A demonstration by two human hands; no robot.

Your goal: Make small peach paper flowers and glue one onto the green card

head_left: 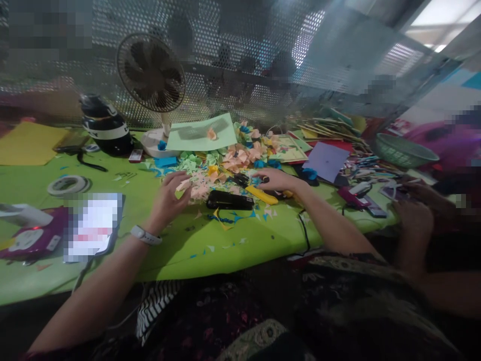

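My left hand [173, 194] is held over the left edge of a heap of paper scraps [201, 185], fingers curved and thumb apart, with nothing visible gripped. My right hand [280, 181] reaches in from the right, its fingers spread low beside a yellow-handled tool [265, 195] whose kind I cannot make out. Between the hands lies a black stapler [230, 200]. Folded paper flowers [240, 156] in peach, green, yellow and blue pile up behind the scraps. A pale green paper sheet [203, 133] carries one small orange paper piece [212, 134].
A tape roll [67, 186], a lit phone [93, 225] and a purple device [35, 235] lie left. Behind stand a fan [151, 72] and a black bottle [107, 128]. Purple paper [326, 161] and a green basket [406, 149] are right, near another person's hands [413, 205].
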